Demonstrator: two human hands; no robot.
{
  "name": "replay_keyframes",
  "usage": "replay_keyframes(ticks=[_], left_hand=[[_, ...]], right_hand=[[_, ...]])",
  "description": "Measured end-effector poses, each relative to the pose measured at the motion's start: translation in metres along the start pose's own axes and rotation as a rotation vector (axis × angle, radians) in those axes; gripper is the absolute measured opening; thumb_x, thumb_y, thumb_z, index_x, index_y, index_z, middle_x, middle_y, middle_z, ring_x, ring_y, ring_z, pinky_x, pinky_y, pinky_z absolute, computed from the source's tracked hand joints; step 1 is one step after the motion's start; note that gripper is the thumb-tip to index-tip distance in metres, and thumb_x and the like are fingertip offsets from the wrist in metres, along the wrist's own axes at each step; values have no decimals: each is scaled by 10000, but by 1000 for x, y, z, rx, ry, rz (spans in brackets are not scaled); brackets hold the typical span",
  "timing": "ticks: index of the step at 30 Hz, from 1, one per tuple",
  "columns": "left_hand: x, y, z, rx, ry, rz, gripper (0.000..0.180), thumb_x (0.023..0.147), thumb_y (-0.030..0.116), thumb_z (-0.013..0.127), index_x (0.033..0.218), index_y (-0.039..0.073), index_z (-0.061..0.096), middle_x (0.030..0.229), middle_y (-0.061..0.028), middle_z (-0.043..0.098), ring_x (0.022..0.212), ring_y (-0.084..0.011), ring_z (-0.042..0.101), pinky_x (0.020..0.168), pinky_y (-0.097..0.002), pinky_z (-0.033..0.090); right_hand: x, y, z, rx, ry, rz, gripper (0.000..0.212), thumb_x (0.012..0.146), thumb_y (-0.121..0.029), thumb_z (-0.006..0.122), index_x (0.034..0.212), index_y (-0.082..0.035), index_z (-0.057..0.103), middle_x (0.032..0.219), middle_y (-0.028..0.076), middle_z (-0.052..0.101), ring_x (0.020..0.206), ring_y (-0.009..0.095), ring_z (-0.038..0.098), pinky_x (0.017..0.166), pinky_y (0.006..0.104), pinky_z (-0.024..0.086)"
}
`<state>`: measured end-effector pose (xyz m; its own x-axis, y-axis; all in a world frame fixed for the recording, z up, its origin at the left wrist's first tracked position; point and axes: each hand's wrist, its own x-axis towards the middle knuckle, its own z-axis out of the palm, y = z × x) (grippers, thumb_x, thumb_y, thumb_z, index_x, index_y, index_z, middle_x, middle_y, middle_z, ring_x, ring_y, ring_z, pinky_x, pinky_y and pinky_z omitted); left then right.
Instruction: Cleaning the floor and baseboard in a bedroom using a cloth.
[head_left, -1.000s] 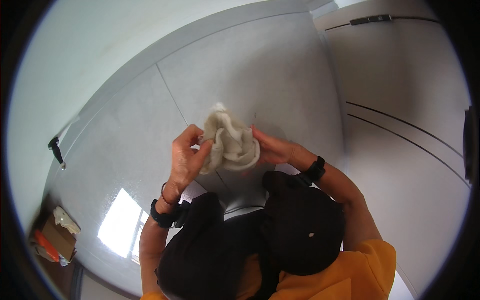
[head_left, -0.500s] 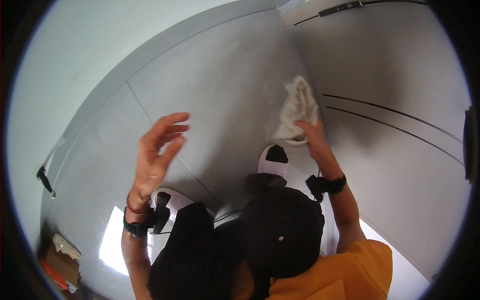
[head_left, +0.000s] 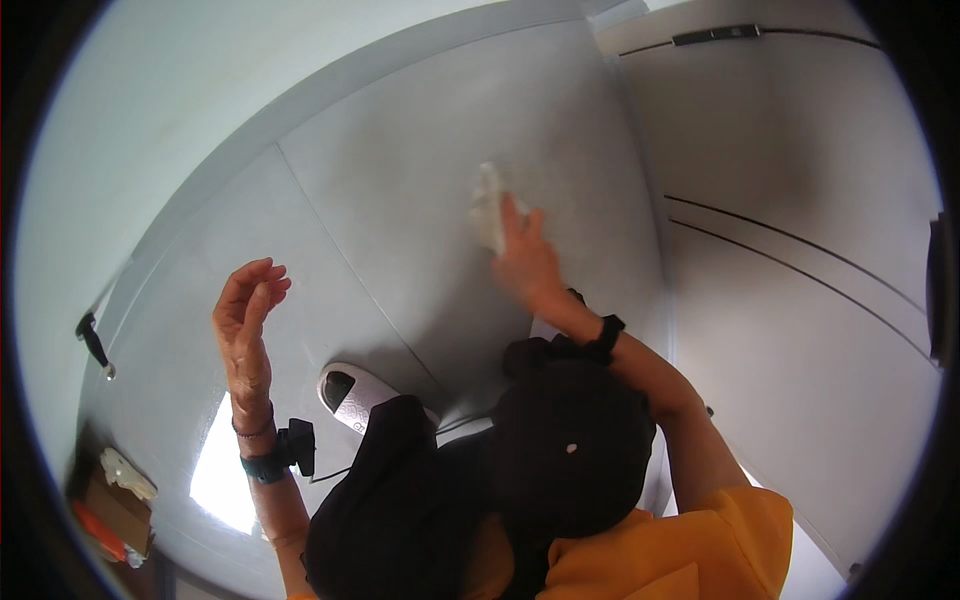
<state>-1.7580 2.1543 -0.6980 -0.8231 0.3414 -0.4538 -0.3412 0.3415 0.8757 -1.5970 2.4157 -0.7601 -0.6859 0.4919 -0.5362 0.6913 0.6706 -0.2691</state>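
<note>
A whitish cloth [head_left: 487, 208] lies against the grey tiled floor [head_left: 400, 170], in front of my feet. My right hand [head_left: 530, 262] is on it with the fingers pressing down; hand and cloth are both smeared by motion. Off to the left, my left hand [head_left: 243, 322] is raised in the air, fingers loosely bent and holding nothing. A black strap with a small device [head_left: 292, 447] sits on my left wrist, and a black band [head_left: 604, 340] is on the right one.
Pale cabinet fronts [head_left: 790, 270] with dark line grooves rise at the right. A white wall [head_left: 120, 130] curves along the left, with a black handle-like piece [head_left: 93, 343] by it. A cardboard box [head_left: 118, 512] stands at lower left. My left slide sandal [head_left: 350, 392] is on the floor.
My right hand has swept the cloth leftward across the floor, away from the cabinet fronts, and the cloth looks more bunched. My left hand has moved left and slightly down.
</note>
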Motion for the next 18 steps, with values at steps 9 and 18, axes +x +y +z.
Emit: replay_keyframes(ticks=[9, 18], left_hand=[[-12, -13, -10, -56, 27, 39, 280, 849, 242, 532, 1010, 18, 580, 908, -91, 617, 863, -185, 589, 809, -327, 454], [-38, -34, -22, -111, 71, -74, 272, 871, 215, 499, 1047, 14, 549, 948, -87, 599, 863, -153, 568, 781, -270, 439]], right_hand=[[-22, -60, 37, -19, -227, -520, 562, 762, -1, 429, 1298, -21, 262, 1027, 235, 396, 732, 383, 565, 621, 444, 494], [21, -39, -1, 1327, -933, -101, 455, 674, -84, 602, 1109, -17, 487, 970, 63, 569, 892, 160, 542, 787, 294, 442]])
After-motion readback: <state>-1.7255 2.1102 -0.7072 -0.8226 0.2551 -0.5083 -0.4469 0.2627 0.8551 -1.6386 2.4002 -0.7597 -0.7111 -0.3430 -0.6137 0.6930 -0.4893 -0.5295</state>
